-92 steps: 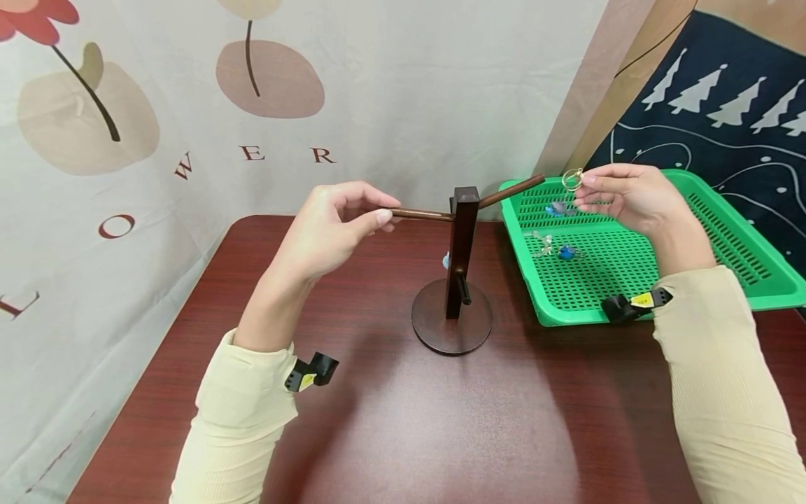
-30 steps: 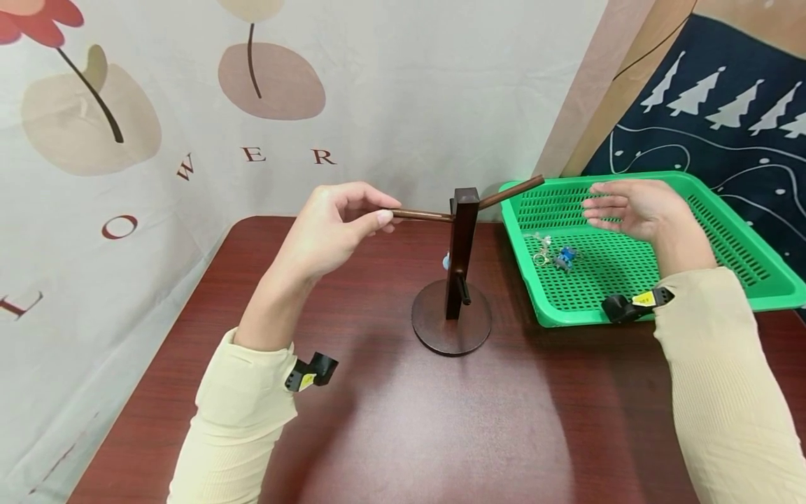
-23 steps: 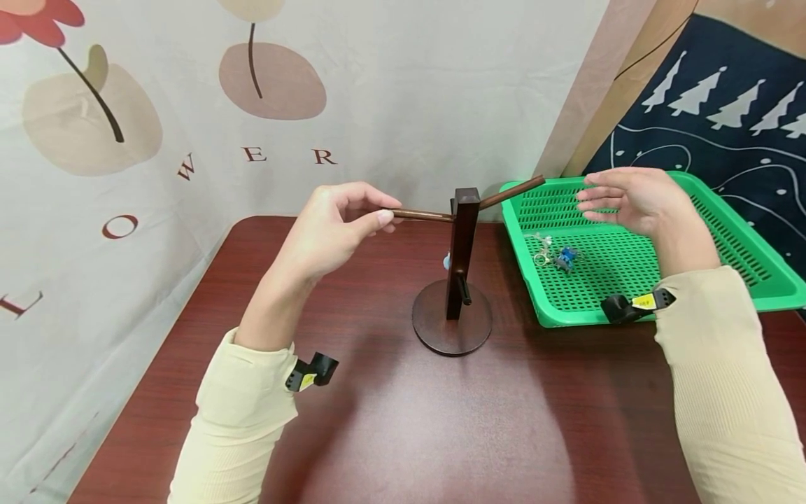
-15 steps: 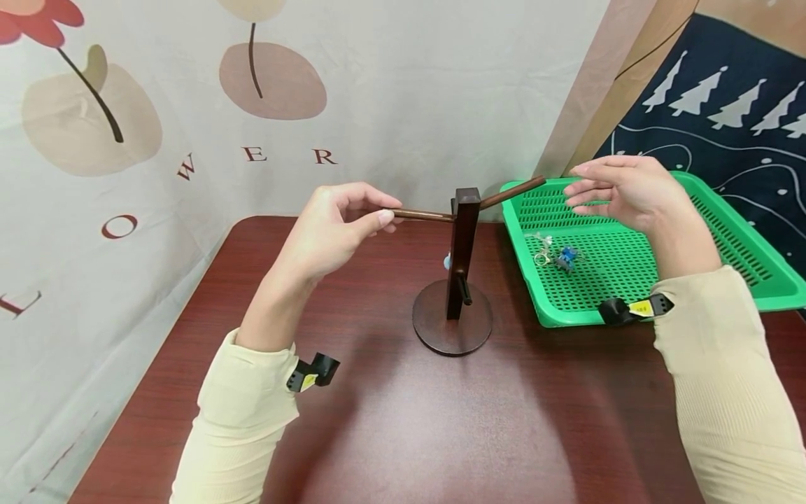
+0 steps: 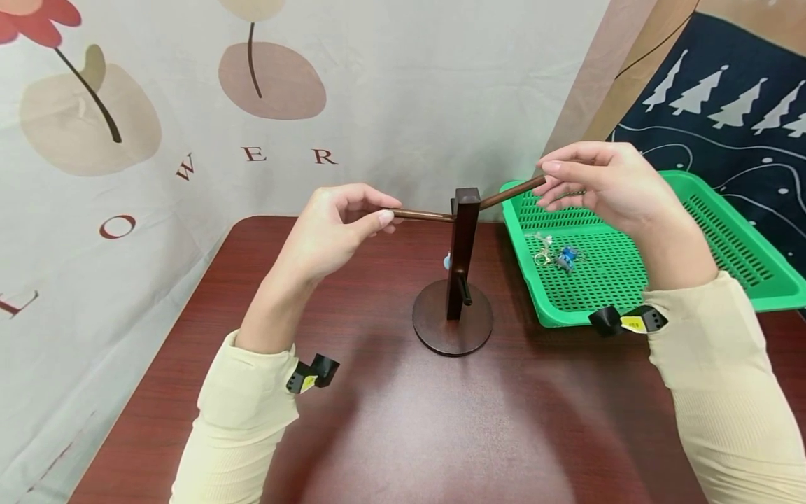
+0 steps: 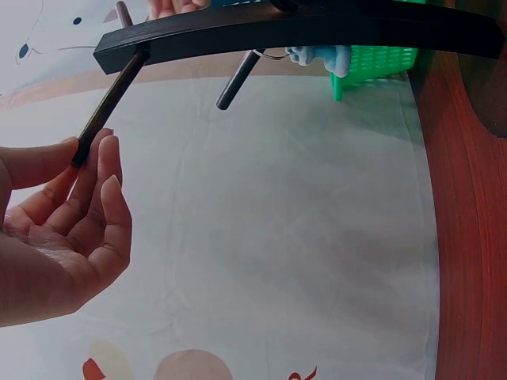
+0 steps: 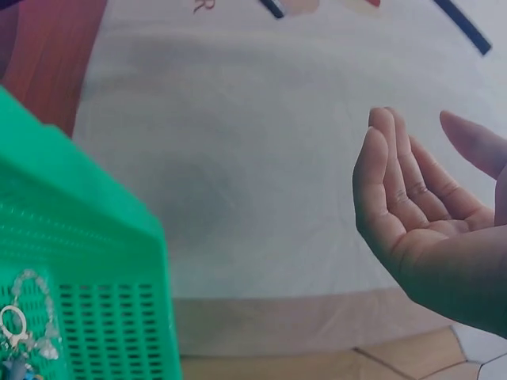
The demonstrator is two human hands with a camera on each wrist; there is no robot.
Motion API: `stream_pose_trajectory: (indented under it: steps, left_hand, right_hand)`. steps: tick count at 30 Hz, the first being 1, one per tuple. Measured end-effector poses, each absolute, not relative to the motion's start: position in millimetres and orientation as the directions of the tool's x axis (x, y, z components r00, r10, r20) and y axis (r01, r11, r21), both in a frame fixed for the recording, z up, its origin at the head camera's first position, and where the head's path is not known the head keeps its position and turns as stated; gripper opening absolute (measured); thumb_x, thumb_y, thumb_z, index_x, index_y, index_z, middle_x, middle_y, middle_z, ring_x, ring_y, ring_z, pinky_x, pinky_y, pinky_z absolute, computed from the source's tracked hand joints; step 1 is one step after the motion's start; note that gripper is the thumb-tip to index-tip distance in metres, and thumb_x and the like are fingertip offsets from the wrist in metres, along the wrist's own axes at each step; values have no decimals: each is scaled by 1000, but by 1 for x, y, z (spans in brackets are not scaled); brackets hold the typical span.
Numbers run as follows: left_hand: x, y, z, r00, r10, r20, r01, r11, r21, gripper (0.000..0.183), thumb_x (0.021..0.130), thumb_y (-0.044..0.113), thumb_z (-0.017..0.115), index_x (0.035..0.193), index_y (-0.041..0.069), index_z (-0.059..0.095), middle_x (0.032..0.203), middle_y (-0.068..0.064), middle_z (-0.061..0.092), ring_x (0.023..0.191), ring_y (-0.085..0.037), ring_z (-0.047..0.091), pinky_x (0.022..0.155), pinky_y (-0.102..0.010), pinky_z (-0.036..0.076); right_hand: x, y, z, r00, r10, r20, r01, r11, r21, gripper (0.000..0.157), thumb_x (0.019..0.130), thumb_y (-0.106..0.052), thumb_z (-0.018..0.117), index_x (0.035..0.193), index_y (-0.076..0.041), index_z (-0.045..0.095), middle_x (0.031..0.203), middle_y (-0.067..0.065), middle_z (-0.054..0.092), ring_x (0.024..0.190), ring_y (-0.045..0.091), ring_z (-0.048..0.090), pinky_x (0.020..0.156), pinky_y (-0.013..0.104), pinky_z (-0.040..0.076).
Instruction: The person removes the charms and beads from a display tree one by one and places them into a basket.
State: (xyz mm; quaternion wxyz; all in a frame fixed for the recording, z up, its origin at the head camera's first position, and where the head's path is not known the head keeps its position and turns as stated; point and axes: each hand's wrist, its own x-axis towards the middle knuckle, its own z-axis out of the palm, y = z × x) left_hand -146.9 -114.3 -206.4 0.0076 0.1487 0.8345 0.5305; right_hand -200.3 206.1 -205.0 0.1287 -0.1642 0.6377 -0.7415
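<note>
In the head view a dark wooden peg stand [image 5: 462,245] rises from a round base [image 5: 452,329] on the table. My left hand [image 5: 330,227] pinches the tip of its upper left peg [image 5: 418,214] between thumb and fingers. My right hand [image 5: 607,182] is at the tip of the upper right peg [image 5: 513,192], thumb and fingers apart with nothing between them; the right wrist view shows a gap from the hand to that peg [image 7: 463,25]. A light blue charm [image 6: 321,58] hangs by a ring from a lower peg [image 6: 240,81], mostly hidden behind the post in the head view.
A green basket [image 5: 535,297] stands at the right, beneath my right hand. Inside lie several keychain-like trinkets, among them a blue one [image 5: 566,259] and a gold ring [image 5: 541,259]. A printed cloth [image 5: 390,91] hangs behind the red-brown table [image 5: 352,315].
My right hand held a gold-ringed trinket over the basket, then let it go; a gold ring now lies inside. That hand has since moved left to the right peg's tip. The left hand stayed put.
</note>
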Motion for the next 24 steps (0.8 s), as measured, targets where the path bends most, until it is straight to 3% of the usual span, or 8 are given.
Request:
stream_pose_trajectory:
  steps: [10,24]
  left_hand:
    - [-146,-114,-208,-955,254,151,241,375,895,17,88,5,59,103,3,66,86,-8,68,80,-15,63,75,-30,47]
    - [-145,-113,-219,-959,251,132,216,343,914,24,88,13,61,110,3,61,90,-9,68,81,-16,63,75,-30,48]
  right_hand:
    - [-189,199,-202,-822,-518,237,-146,-210,-967,18,90,4,51,102,13,59,84,20,65,76,27,64,69,32,52]
    - [-189,198,-201,-729,-598,334,-171,-313,-934,21,91,11,41,99,16,59,86,23,64,78,30,63,71,33,52]
